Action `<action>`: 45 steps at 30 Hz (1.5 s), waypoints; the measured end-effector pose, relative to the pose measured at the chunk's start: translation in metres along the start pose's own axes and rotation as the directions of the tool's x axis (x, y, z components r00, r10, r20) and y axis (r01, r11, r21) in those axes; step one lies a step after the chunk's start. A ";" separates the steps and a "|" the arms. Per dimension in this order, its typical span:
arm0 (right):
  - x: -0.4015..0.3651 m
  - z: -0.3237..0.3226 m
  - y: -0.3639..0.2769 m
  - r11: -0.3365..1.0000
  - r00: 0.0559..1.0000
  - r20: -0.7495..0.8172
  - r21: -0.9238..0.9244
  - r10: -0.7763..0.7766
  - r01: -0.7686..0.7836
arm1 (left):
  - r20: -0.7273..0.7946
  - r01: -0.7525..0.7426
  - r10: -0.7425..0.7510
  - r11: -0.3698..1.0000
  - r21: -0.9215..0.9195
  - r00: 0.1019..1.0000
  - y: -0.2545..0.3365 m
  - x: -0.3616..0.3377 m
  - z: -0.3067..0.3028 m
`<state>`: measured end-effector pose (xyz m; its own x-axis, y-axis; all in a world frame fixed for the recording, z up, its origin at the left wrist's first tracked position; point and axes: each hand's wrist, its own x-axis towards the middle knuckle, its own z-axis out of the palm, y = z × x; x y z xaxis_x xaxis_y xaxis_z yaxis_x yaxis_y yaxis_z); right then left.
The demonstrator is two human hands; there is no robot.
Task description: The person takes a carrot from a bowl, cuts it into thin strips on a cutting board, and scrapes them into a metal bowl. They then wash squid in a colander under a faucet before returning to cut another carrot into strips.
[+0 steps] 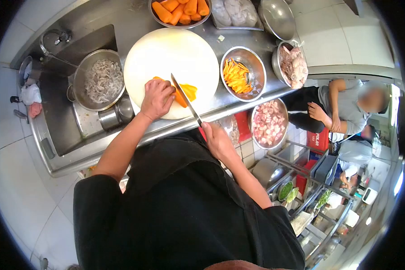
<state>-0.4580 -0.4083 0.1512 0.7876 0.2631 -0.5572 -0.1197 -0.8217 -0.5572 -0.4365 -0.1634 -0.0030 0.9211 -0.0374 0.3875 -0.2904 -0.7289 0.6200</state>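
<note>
While the left hand (157, 98) presses down with curled fingers on a carrot (190, 92), the right hand (218, 141) is clenched around the handle of a knife (186, 100). The blade runs diagonally across the carrot, just beside the left fingertips, with its tip pointing away from the body. The carrot lies on the near side of a round white cutting board (166, 49), between the 2 hands. Part of it is hidden under the left hand, and orange slices show on the far side of the blade.

The board sits on a steel desk (135, 22). To its right is a metal colander (253, 60) holding carrot strips, and beyond it a bowl of peeled carrots (180, 11). To the left stands a pot of pale shredded food (103, 81). 2 bowls of raw meat (269, 123) sit at the right, 1 of them below the desk edge. Another person (342, 105) sits well apart on the right.
</note>
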 end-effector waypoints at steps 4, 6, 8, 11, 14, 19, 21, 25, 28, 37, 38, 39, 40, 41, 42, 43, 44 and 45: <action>-0.014 -0.011 -0.011 0.991 0.991 0.063 -0.065 0.117 -0.113 | -0.007 0.009 -0.009 1.000 -0.007 1.000 0.000 -0.003 0.004; -0.014 -0.009 -0.012 0.989 0.989 0.064 -0.078 0.132 -0.127 | -0.007 0.007 -0.007 1.000 -0.016 1.000 -0.001 -0.002 0.002; -0.014 -0.004 -0.008 0.990 0.992 0.049 -0.087 0.117 -0.112 | -0.005 0.006 -0.007 1.000 -0.017 1.000 0.000 -0.002 0.002; -0.006 0.009 0.008 0.995 0.999 0.004 -0.088 0.046 -0.045 | 0.000 0.007 -0.007 1.000 -0.011 1.000 0.000 -0.002 0.002; 0.016 0.022 0.018 0.996 0.999 -0.031 -0.090 -0.028 0.025 | 0.006 0.015 -0.015 1.000 -0.005 1.000 0.000 0.000 0.001; 0.042 0.042 0.024 0.993 0.994 -0.072 -0.080 -0.088 0.082 | 0.023 0.039 -0.038 0.999 -0.020 0.999 -0.001 -0.001 0.001; 0.042 0.039 0.022 0.996 0.996 -0.061 -0.055 -0.072 0.068 | 0.022 0.031 -0.031 0.999 -0.024 0.999 -0.002 -0.001 0.001; 0.028 0.018 0.002 1.000 1.000 -0.023 0.007 0.014 -0.014 | 0.030 0.033 -0.032 0.999 -0.011 0.999 -0.001 -0.001 0.001; 0.003 0.000 -0.010 0.997 0.996 0.038 -0.014 0.077 -0.076 | -0.006 0.009 -0.009 1.000 -0.021 1.000 -0.001 -0.001 0.001; -0.004 0.012 0.010 0.995 0.997 0.010 -0.058 0.082 -0.081 | 0.000 0.018 -0.018 0.999 -0.027 1.000 0.000 0.000 -0.001; 0.003 0.018 0.012 0.994 0.997 -0.001 -0.075 0.076 -0.076 | 0.008 0.022 -0.021 1.000 -0.011 1.000 -0.001 0.000 0.000; 0.016 0.025 0.010 0.993 0.998 -0.013 -0.094 0.069 -0.070 | 0.014 0.026 -0.026 1.000 0.005 1.000 -0.002 0.000 0.001; 0.025 0.031 0.011 0.992 0.998 -0.026 -0.113 0.061 -0.064 | 0.020 0.028 -0.028 0.999 0.021 0.999 -0.001 -0.001 0.002; 0.029 0.036 0.016 0.993 0.998 -0.022 -0.106 0.052 -0.054 | 0.022 0.029 -0.030 1.000 0.009 0.999 0.000 -0.003 0.003; 0.036 0.041 0.020 0.995 0.999 -0.024 -0.098 0.033 -0.035 | 0.018 0.025 -0.025 1.000 0.005 1.000 0.000 -0.003 0.003; 0.043 0.044 0.023 0.996 1.000 -0.030 -0.088 0.008 -0.011 | 0.012 0.015 -0.015 1.000 0.004 1.000 -0.003 0.000 0.002; 0.045 0.045 0.028 0.998 0.999 -0.035 -0.062 0.011 -0.013 | 0.003 0.012 -0.012 1.000 -0.005 1.000 -0.003 -0.001 0.003; 0.044 0.045 0.027 0.998 1.000 -0.031 -0.055 -0.003 0.001 | 0.003 0.014 -0.014 1.000 0.001 1.000 -0.003 -0.001 0.004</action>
<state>-0.4533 -0.3966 0.0836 0.8062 0.2498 -0.5364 -0.0855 -0.8479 -0.5233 -0.4354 -0.1638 -0.0073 0.9257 -0.0293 0.3772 -0.2776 -0.7300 0.6245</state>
